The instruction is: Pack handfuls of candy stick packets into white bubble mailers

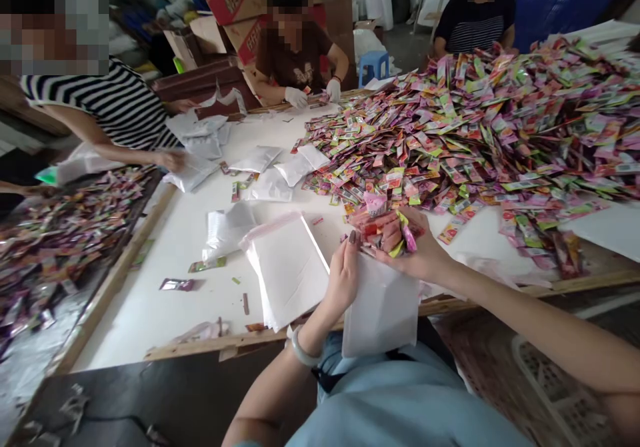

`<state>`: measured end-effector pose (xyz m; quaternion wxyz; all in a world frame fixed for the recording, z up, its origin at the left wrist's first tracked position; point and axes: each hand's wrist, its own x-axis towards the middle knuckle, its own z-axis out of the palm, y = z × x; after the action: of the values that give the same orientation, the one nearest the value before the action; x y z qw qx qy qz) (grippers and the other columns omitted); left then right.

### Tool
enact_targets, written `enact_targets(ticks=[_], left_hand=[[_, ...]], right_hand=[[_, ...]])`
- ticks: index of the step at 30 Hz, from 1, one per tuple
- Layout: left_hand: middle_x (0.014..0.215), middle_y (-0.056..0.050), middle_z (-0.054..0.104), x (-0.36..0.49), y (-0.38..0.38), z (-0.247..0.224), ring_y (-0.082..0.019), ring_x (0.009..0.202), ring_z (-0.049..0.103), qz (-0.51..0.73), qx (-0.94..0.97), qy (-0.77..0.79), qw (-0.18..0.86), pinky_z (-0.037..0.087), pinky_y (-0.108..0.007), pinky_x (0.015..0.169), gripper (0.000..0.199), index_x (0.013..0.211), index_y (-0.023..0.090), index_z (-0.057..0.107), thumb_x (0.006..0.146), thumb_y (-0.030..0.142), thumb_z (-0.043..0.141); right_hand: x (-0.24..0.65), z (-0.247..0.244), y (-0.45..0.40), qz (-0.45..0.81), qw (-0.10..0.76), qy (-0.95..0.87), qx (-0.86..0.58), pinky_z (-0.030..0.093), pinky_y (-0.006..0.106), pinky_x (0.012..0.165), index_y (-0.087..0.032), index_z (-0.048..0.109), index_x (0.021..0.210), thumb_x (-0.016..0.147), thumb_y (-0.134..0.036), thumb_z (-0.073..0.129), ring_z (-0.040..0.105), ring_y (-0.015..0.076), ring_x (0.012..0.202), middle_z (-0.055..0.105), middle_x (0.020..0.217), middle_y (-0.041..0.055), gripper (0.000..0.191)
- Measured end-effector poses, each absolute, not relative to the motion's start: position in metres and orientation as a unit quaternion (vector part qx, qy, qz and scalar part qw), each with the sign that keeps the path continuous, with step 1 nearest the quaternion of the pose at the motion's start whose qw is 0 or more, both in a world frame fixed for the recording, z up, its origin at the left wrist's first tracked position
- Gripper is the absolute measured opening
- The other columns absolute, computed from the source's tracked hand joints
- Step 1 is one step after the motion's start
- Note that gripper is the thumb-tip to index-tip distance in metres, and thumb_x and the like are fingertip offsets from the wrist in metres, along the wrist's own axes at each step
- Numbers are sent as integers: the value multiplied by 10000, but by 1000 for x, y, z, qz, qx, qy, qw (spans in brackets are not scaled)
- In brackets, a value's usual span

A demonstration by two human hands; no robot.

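Note:
My left hand (343, 278) pinches the top edge of a white pouch (381, 312) that hangs over the table's front edge. My right hand (419, 252) grips a bunch of colourful small sachets (385, 228) just above the pouch's mouth. A stack of empty white pouches (287, 267) lies on the white table (175, 234) just left of my hands. A huge heap of the same sachets (480, 120) covers the table's right half.
Loose white pouches (265, 170) lie mid-table. Three other people work at the far and left sides; one wears white gloves (296, 96). A second sachet pile (60, 227) fills a tray at left. Cardboard boxes (235, 0) and a blue stool (374, 66) stand behind.

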<state>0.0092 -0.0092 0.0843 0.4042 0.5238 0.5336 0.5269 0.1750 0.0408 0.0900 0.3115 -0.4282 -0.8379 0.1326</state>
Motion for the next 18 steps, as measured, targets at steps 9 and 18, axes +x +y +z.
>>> enact_targets(ticks=[9, 18], left_hand=[[1073, -125, 763, 18, -21, 84, -268, 1226, 641, 578, 486, 542, 368, 433, -401, 1155, 595, 1072, 167, 729, 1007, 637, 370], [1262, -80, 745, 2, -35, 75, -278, 1390, 552, 615, 460, 548, 331, 319, -415, 1263, 595, 1242, 214, 717, 1006, 640, 375]], right_hand=[[183, 110, 18, 135, 282, -852, -420, 345, 661, 1147, -249, 608, 1001, 635, -696, 802, 562, 353, 1132, 605, 1044, 76, 609], [215, 136, 29, 154, 265, -883, -355, 511, 499, 980, -208, 655, 1126, 784, -739, 701, 578, 310, 1104, 589, 1218, 147, 633]])
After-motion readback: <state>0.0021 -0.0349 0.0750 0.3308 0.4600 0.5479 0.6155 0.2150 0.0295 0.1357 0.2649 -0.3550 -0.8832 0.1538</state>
